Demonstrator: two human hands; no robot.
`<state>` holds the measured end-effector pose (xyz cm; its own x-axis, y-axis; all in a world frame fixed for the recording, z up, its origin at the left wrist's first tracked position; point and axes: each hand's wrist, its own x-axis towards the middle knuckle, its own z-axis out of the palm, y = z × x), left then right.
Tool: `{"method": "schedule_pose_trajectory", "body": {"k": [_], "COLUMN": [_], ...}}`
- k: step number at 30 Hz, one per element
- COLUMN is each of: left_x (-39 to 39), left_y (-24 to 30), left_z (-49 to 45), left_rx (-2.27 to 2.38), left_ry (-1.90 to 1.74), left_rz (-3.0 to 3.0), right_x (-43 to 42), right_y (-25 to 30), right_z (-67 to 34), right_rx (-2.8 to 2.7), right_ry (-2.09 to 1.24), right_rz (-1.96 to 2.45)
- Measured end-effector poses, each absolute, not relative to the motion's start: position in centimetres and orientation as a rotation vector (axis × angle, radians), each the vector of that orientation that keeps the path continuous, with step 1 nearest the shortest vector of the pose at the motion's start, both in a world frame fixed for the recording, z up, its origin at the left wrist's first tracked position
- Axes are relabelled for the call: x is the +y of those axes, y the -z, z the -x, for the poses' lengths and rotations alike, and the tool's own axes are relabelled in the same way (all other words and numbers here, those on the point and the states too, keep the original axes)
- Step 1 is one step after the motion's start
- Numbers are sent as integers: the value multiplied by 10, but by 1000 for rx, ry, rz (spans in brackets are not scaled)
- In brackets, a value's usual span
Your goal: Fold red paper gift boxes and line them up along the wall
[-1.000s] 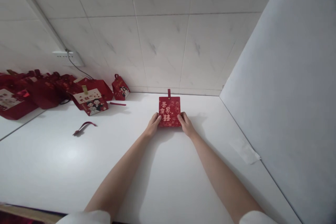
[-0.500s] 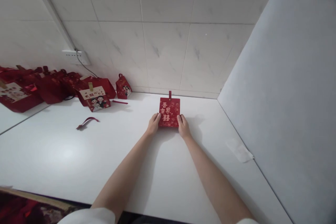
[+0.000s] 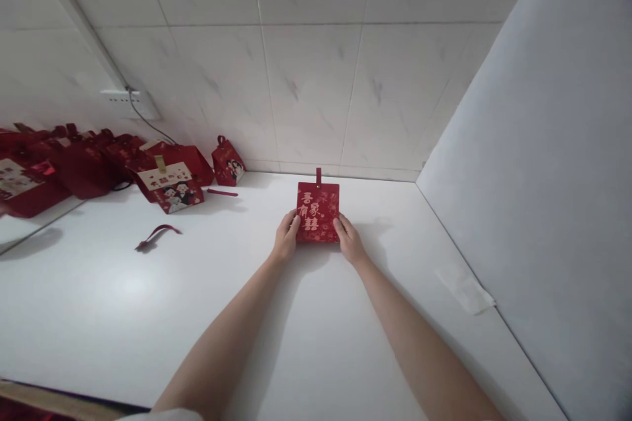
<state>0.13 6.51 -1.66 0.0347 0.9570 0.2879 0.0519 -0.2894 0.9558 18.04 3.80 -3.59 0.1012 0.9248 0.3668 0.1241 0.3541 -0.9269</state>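
Observation:
A red gift box [image 3: 318, 214] with gold characters and a strap [image 3: 318, 175] sticking up from its top stands on the white table [image 3: 326, 342]. My left hand [image 3: 286, 235] grips its left side, thumb toward the front. On the opposite side, my right hand [image 3: 350, 237] holds the right edge in the same way. The fingers behind the box are hidden. Off to the left lie a loose dark red strap [image 3: 158, 234] and a shorter straight one [image 3: 222, 193].
Several red gift boxes crowd the back left, among them one with a cartoon couple [image 3: 172, 187] and a small one [image 3: 228, 163] by the tiled wall. A socket strip [image 3: 129, 104] with a cable is above them. A white tissue-like piece [image 3: 467, 288] lies by the right panel [image 3: 553, 164].
The view has shifted slightly, so the boxes at left appear a little further left. Both hands keep their hold on the box, which looks nearly unmoved.

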Motion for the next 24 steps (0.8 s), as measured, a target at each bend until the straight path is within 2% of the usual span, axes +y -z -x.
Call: {"method": "schedule_pose_trajectory", "body": {"k": [12,24], "left_x": [71,73], "left_y": [23,26], "left_z": [8,6], "left_rx": [1094,1025], "left_ry": [-1305,-1308], "left_rz": [-1568,-1408], "right_x": [40,39], "right_y": [41,39], "right_z": [-184,-184], "right_rx": [-1363,-1378], "right_ry": [-774,-734], "right_rz": [1093,1116]}}
